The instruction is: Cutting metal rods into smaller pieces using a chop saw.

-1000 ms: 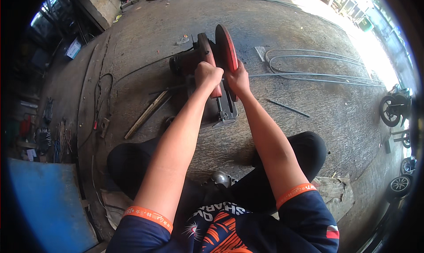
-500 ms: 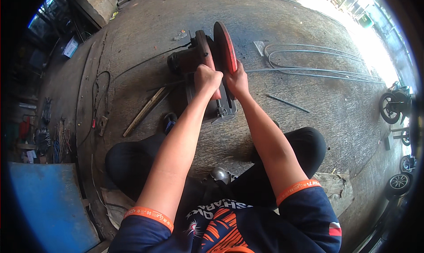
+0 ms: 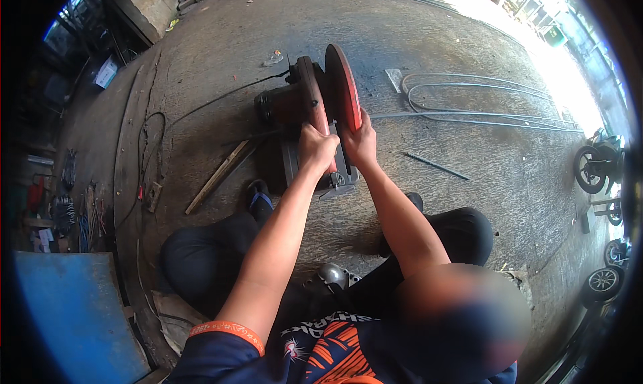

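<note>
A red and black cut-off saw (image 3: 311, 82) stands on the floor in front of my bent knees, its dark motor (image 3: 271, 107) to the left. My left hand (image 3: 316, 149) is closed round the saw's long red arm, near its lower end. Just right of it, my right hand (image 3: 360, 143) grips the lower edge of the round red wheel guard (image 3: 345, 82); some of its fingers are hidden behind the guard. Below both hands lies the saw's metal base (image 3: 345, 176), partly covered by my left hand and wrist.
Bent steel rods (image 3: 469, 82) lie to the right, with a short ribbed bar (image 3: 435, 165) nearer. Left are a wooden strip (image 3: 218, 177) and a black cord (image 3: 214, 97). A rounded metal part (image 3: 331, 274) sits between my legs. A blue panel (image 3: 77, 310) stands lower left, a motorcycle wheel (image 3: 589, 169) far right.
The saw and both hands sit slightly lower in the picture, while the floor objects shift little. Both grips stay the same. A blurred patch now covers my right upper arm.
</note>
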